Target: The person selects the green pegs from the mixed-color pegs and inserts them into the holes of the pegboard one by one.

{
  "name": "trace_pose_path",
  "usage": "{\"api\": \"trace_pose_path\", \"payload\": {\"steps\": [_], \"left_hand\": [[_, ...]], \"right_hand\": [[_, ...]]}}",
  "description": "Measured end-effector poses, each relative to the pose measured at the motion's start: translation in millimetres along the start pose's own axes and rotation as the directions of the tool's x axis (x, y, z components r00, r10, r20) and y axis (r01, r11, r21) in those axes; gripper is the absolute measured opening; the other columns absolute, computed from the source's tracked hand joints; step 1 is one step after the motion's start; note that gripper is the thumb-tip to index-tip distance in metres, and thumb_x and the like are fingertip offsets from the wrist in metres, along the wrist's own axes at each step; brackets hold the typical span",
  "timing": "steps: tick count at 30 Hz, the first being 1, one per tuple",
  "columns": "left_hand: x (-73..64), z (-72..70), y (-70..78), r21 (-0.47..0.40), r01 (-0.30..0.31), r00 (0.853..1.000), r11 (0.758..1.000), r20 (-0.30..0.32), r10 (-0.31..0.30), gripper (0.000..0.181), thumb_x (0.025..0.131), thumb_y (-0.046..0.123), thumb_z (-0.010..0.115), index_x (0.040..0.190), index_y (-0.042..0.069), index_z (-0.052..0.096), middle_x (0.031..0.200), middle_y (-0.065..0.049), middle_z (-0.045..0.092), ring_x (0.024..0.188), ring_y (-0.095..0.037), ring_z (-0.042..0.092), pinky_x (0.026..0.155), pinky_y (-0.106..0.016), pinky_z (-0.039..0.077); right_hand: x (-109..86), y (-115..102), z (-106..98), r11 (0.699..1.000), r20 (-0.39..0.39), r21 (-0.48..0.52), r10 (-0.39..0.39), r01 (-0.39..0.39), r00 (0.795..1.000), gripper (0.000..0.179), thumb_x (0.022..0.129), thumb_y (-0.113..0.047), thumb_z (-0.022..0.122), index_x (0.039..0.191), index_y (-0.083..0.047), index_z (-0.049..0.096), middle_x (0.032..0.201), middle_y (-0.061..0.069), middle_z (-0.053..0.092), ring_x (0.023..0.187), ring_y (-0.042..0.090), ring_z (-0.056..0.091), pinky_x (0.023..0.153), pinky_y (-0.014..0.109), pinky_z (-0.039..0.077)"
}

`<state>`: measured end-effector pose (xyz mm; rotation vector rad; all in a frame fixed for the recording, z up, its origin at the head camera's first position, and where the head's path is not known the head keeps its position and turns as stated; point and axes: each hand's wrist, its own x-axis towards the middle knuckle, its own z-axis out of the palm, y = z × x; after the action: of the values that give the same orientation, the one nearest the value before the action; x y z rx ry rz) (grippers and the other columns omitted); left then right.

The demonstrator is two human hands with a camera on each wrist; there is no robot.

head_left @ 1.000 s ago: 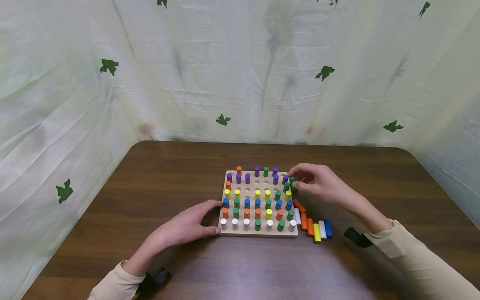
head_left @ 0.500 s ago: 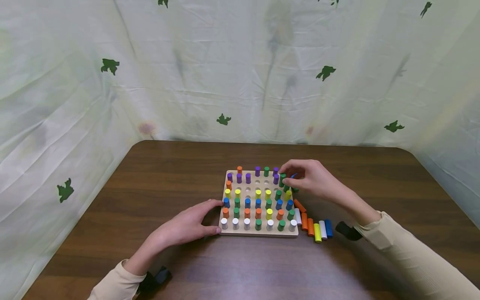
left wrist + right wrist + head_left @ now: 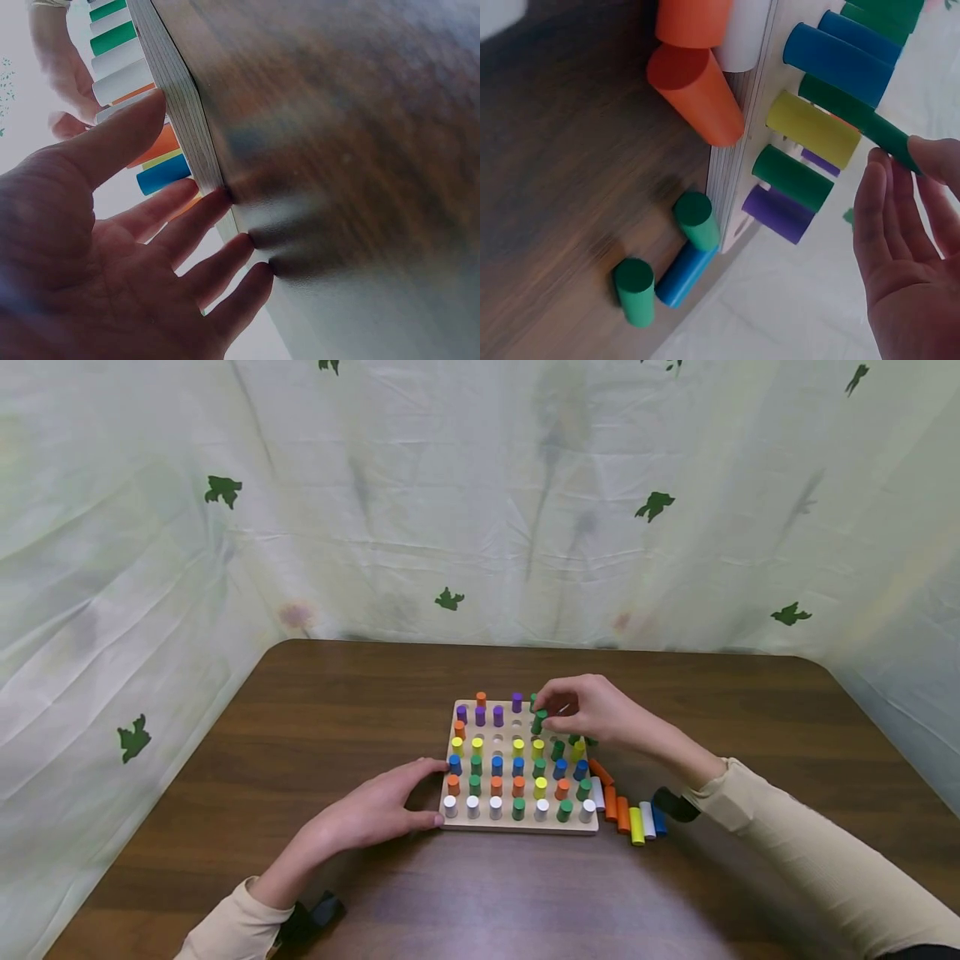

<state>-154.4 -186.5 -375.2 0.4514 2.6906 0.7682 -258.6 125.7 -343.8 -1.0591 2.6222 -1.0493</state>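
Note:
A light wooden pegboard lies on the table, with rows of coloured pegs standing in its holes. My left hand rests against the board's left edge, and its fingertips touch the wooden side in the left wrist view. Over the back right part of the board, my right hand pinches a green peg between thumb and fingers. In the right wrist view that green peg is tilted beyond a yellow peg. Some back-row pegs are hidden behind the right hand.
Right of the board lie loose pegs: orange, yellow, white and blue. Loose green pegs and a blue peg lie beside the board's far right side. A pale curtain hangs behind the table.
My right hand has moved left from the board's right edge to over its back rows, carrying the green peg. The left hand stays at the left edge.

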Motion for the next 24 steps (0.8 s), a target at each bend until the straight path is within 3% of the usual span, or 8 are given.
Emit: {"api": "trace_pose_path", "payload": {"steps": [24], "left_hand": [[0.9,0.1,-1.5,0.005,-0.010,1.000,1.000,0.000,0.010,0.068,0.086,0.037,0.076,0.144,0.014,0.048,0.147,-0.009,0.046,0.136,-0.028,0.042,0.108,-0.052,0.035]], "right_hand": [[30.9,1,16,0.999,0.151,-0.044,-0.016,0.023,0.988,0.014,0.086,-0.007,0.075,0.099,-0.013,0.072,0.091,-0.004,0.069,0.082,0.013,0.064,0.074,0.026,0.055]]}}
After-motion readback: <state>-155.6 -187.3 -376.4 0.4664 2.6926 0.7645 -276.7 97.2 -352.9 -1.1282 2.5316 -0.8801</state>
